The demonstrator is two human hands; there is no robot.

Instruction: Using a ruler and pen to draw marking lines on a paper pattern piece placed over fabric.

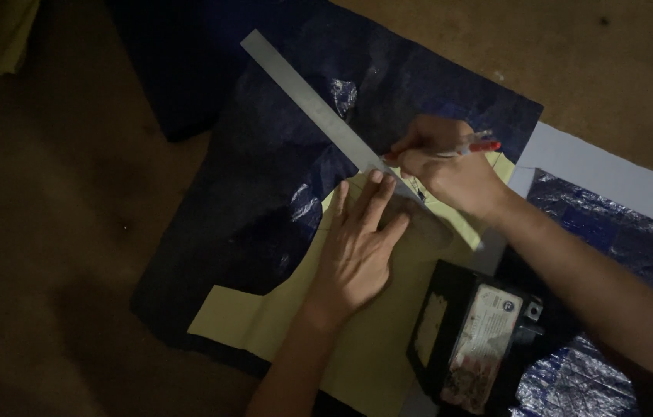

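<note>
The right hand has its grip closed around a pen with a red cap end, fingers pinched near the tip; the tip meets the far edge of a long metal ruler that runs diagonally from the upper left down toward the right; the left hand lies flat with fingers spread, grip wide and holding nothing, its fingertips pressing on the ruler's lower stretch just beside the right hand; under both hands lies a pale yellow paper pattern, an irregular shape with a tab sticking out at its lower left; the pattern rests on a dark blue, crinkled plastic sheet that catches a few shiny highlights; the ruler's upper end reaches past the pattern onto this sheet; near the left forearm, at the lower right of the pattern, sits a black boxy device with a pale label; to the right, a second piece of blue sheet lies on a white board; everything lies on a brown floor in dim light; at the far left edge are a few small pale objects, too dark to identify.
</note>
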